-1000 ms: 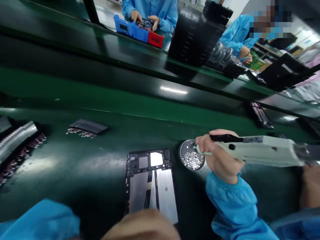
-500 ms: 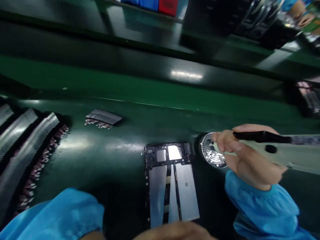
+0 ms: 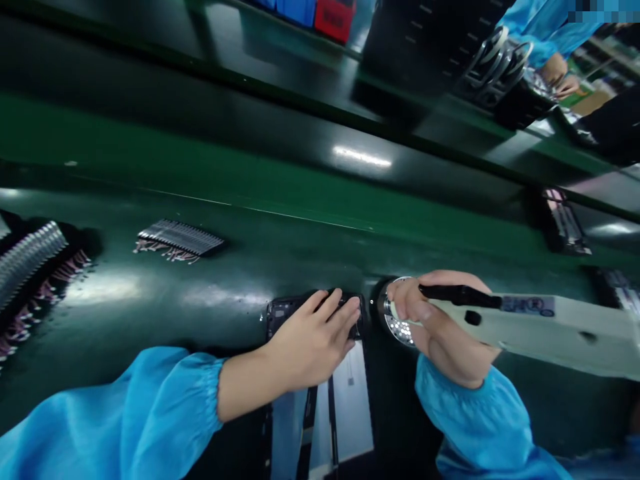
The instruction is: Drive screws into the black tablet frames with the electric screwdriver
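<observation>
**Op A:** Hands first, pls.

**Op B:** L hand (image 3: 310, 343) lies flat, palm down, fingers stretched and close together on the top end of the phone frame (image 3: 350, 393). It's pressing, not pinching. R hand (image 3: 445, 333) is wrapped round the nose of the electric screwdriver (image 3: 550, 327), w/ the thumb by its black lever.

**Op A:** Bit?

**Op B:** I can't see it, the fingers hide it. The nose points into the screw dish (image 3: 397, 325), just right of the frame. Whether it touches, can't tell.

**Op A:** Frame's where?

**Op B:** Flat on the counter (image 3: 200, 300), right in front of me, btw the two blue sleeves. The silver plates on the lower half show.

**Op A:** Progress?

**Op B:** My read is early. The driver is at the dish, not over the frame, so I'd call it the screw-pickup step. Any screws already in are too small and blurred to make out. Fastening looks left to do.

**Op A:** Surroundings?

**Op B:** A strip of small parts (image 3: 180, 238) lies far left on the counter, and rows of parts (image 3: 30, 257) sit at the left edge. Beyond that is the green belt (image 3: 300, 193), w/ a second frame (image 3: 565, 220) at right. Across it are black trays (image 3: 430, 33), a red bin (image 3: 335, 17) and a co-worker's hand (image 3: 563, 81).
</observation>
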Demonstrator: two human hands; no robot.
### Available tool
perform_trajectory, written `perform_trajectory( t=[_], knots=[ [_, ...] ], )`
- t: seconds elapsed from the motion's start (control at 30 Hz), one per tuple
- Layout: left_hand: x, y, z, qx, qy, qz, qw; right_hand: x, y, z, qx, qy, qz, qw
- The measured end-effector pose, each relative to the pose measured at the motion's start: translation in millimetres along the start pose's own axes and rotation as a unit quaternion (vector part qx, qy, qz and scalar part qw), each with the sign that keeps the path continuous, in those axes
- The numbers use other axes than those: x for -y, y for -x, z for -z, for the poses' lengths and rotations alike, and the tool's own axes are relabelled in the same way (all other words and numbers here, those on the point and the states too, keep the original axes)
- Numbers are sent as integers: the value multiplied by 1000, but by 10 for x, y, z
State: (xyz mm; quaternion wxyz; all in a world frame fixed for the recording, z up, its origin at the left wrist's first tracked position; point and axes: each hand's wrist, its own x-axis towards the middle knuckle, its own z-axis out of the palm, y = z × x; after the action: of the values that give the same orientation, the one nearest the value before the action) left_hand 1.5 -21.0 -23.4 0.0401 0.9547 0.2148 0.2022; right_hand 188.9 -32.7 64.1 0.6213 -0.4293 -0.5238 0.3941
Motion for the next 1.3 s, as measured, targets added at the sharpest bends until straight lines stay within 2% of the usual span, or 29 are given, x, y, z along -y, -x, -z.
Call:
perform_trajectory(
  t=[0.13, 0.27, 0.43, 0.73, 1.3],
  knots=[
    [-5, 45, 1, 1, 13, 16, 1000, -77, 51, -28, -3, 4, -7, 1000],
    [-13, 54, -22, -23, 2, 24, 999, -160, 74, -34, 8, 1, -14, 1000],
    [-33, 51, -18, -30, -11, 37, 999, -220, 64, -49, -16, 22, 1, 1000],
    [-25, 4, 48, -9, -2, 52, 999, -244, 45, -89, -5, 15, -2, 1000],
    [-44, -4, 31, -20, -8, 53, 998, -247, 35, -168, -6, 12, 2, 1000]
  ],
)
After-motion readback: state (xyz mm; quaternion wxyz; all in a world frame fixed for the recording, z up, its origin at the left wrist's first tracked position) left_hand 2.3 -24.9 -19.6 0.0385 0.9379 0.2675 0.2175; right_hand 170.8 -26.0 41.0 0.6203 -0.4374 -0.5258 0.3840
